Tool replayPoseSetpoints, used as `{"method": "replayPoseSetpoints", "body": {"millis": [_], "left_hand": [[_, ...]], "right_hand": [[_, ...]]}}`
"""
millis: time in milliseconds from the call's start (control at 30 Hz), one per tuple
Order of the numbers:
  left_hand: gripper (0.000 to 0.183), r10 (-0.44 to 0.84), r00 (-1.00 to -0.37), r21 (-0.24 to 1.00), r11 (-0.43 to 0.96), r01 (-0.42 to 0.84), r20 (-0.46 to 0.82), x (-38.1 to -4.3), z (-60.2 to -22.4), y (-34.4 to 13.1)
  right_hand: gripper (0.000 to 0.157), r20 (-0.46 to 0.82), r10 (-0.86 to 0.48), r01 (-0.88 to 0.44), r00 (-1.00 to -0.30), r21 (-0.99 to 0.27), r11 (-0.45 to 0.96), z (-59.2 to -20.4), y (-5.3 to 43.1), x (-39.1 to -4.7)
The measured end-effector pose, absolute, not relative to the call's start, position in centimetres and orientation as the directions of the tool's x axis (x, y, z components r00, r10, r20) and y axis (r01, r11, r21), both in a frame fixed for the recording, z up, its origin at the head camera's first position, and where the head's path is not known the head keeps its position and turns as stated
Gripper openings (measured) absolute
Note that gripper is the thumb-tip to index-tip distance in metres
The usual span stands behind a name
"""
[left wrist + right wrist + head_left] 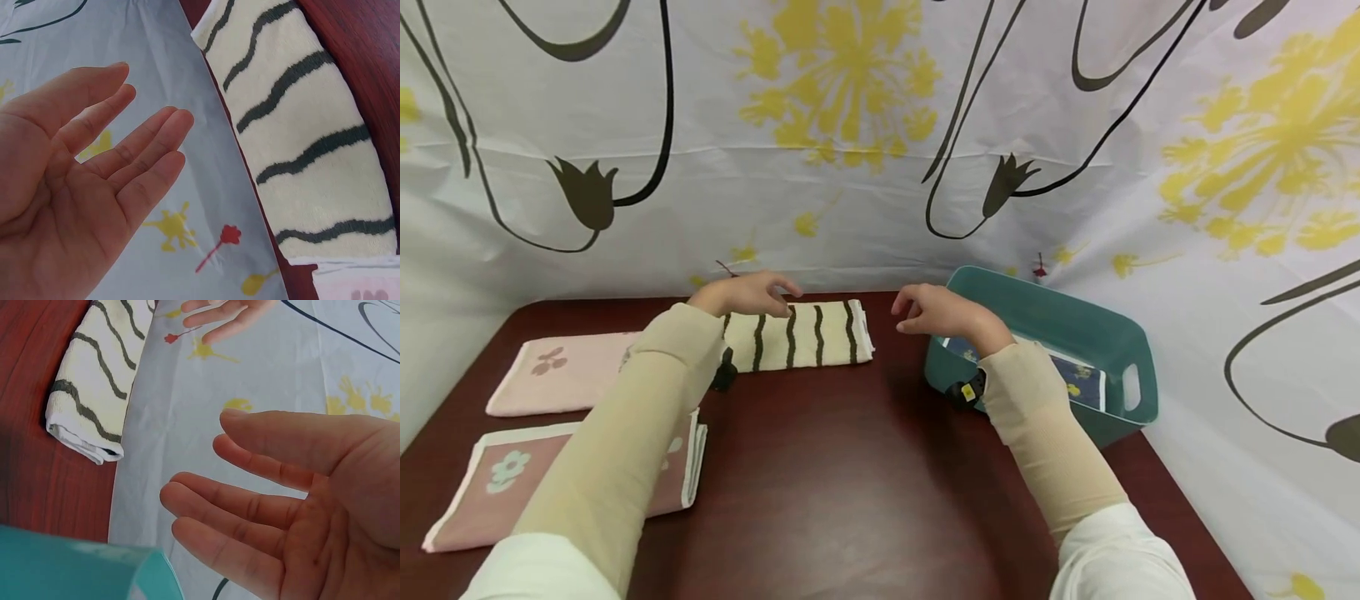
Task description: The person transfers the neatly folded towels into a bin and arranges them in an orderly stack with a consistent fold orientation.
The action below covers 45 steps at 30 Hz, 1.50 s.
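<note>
My left hand [747, 293] hovers above a folded cream towel [805, 335] with dark wavy stripes, at the back of the table. Its fingers are loosely bent and hold nothing, as the left wrist view shows of the same hand [94, 156]. My right hand [943, 312] is in the air over the near left side of a teal basket [1045, 304]. Nothing lies between its relaxed fingers [237, 506]. Inside the basket is a dark blue cloth [1078, 379] with yellow figures and a white edge, partly hidden by my right forearm.
On the left of the dark red table [835, 475] lie a pale pink folded towel [565, 375] and, nearer, a deeper pink one [512, 492] with a flower; my left sleeve covers part of both. A white patterned curtain [865, 208] hangs behind the table and at its sides.
</note>
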<state>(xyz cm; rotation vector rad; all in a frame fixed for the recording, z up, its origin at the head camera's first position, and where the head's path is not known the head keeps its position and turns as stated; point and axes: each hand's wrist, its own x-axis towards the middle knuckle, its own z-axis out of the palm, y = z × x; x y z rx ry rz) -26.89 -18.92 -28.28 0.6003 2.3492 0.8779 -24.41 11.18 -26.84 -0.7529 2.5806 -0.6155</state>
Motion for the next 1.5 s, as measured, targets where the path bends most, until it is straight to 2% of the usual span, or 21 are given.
{"method": "replayPoseSetpoints", "body": {"millis": [933, 1500], "left_hand": [[0.046, 0.483, -0.801, 0.672, 0.727, 0.142, -0.353, -25.4, -32.1, -24.8], [0.045, 0.455, -0.815, 0.678, 0.727, 0.107, -0.359, -24.9, -34.4, -26.4]], "right_hand": [[0.028, -0.298, -0.596, -0.397, -0.746, -0.519, 0.757, -29.6, 8.0, -26.5], [0.029, -0.332, -0.598, -0.318, -0.729, -0.61, 0.726, -32.8, 7.5, -27.8]]}}
